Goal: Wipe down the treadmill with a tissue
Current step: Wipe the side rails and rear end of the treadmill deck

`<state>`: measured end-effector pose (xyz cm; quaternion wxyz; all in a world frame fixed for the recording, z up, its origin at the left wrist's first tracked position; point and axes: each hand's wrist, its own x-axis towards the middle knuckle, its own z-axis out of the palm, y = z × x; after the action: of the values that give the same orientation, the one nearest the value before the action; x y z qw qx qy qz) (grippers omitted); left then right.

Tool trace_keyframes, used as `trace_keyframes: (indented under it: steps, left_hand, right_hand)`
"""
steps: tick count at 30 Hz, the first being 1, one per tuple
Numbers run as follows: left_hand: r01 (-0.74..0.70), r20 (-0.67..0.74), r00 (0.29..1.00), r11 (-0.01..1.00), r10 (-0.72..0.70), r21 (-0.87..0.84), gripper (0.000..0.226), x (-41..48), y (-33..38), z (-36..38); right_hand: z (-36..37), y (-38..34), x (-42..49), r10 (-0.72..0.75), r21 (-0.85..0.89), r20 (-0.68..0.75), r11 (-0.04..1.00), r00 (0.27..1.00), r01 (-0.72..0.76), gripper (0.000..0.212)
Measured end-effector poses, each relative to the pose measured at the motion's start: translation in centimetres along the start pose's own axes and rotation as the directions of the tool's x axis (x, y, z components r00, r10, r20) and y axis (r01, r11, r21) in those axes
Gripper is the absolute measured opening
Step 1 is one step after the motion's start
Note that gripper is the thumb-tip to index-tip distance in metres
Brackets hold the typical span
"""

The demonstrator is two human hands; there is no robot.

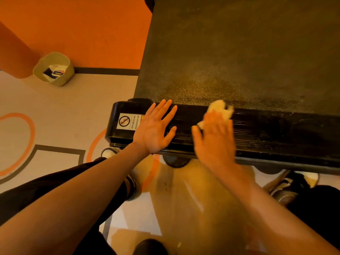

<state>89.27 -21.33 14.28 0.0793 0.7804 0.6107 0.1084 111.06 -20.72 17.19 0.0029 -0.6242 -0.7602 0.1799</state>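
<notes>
Seen from the head camera, looking down, the treadmill runs lengthwise away from the person. Its dark belt points toward the top of the frame and its rear end sits nearest the body. The black ribbed end cover lies crosswise, from left to right, at that near end.

The left hand rests flat on the cover's left part with its fingers spread and straight, holding nothing. Its heel partly covers a white warning sticker. The right hand lies just beside it, palm down, on a crumpled pale tissue. Its fingers are stretched over the tissue and press it onto the cover where the cover meets the belt. The two hands are apart and do not touch.

The right hand is blurred, so its single fingers are hard to make out. Most of the tissue is hidden beneath it; only a lump past the fingertips and a scrap by the thumb show. The belt's far end and right side are cut off by the frame. Under the cover's near edge a dark round wheel shows only in part.

To the right of the tissue the cover runs on, bare and dusty, to the frame edge. To the left of the treadmill lies open patterned floor, with a small basket well apart by the orange wall. A shoe stands near the cover's underside at the right.
</notes>
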Motion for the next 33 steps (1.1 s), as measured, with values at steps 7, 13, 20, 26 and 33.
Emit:
trace_keyframes:
  steps: [7, 13, 20, 26, 33]
  left_hand:
    - [-0.008, 0.001, 1.0, 1.0, 0.008, 0.008, 0.067, 0.1, 0.1, -0.2]
    - [-0.002, -0.004, 1.0, 1.0, 0.002, 0.001, 0.068, 0.0, 0.0, -0.1]
    - [-0.01, -0.012, 1.0, 1.0, 0.01, 0.001, 0.067, 0.0, -0.1, 0.1]
    - [-0.006, -0.016, 1.0, 1.0, 0.007, 0.017, 0.067, 0.0, -0.1, 0.3]
    - [0.004, 0.008, 1.0, 0.998, -0.005, 0.06, 0.069, 0.1, -0.2, 0.4]
  right_hand:
    - [-1.6, 7.6, -3.5, -0.071, -0.144, 0.034, 0.987, 0.997, 0.076, 0.082]
    - [-0.9, 2.4, -0.8, 0.042, 0.018, 0.012, 0.999, 0.999, -0.042, 0.086]
    - [-1.7, 5.9, -1.0, -0.122, -0.092, 0.049, 0.988, 0.991, 0.126, 0.079]
    - [-0.8, 1.5, 2.9, 0.005, -0.076, 0.064, 0.997, 0.998, 0.0, 0.074]
    - [-1.4, 3.9, 0.2, -0.177, -0.147, 0.116, 0.97, 0.977, 0.193, 0.078]
